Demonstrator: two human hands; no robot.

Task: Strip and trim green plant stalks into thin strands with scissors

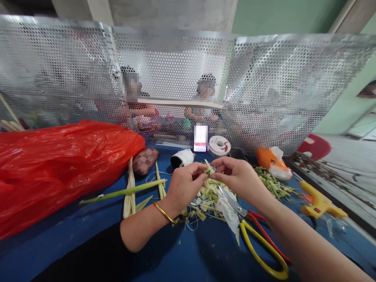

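Note:
My left hand (185,184) and my right hand (237,176) meet above the blue table (182,254), fingertips pinched together on a small green leaf piece (209,169). A gold bangle circles my left wrist. Below the hands lies a heap of cut leaf scraps (207,197). Scissors with yellow and red handles (258,235) lie under my right forearm, blades pointing toward the scraps.
A big red plastic bag (58,164) fills the left. Long leaf strips (129,190), a checked pouch (145,160), thread spool (182,158), tape roll (219,145), phone (201,137), orange object (272,162) and yellow glue gun (319,203) surround the hands. Two people sit behind a perforated metal screen (264,90).

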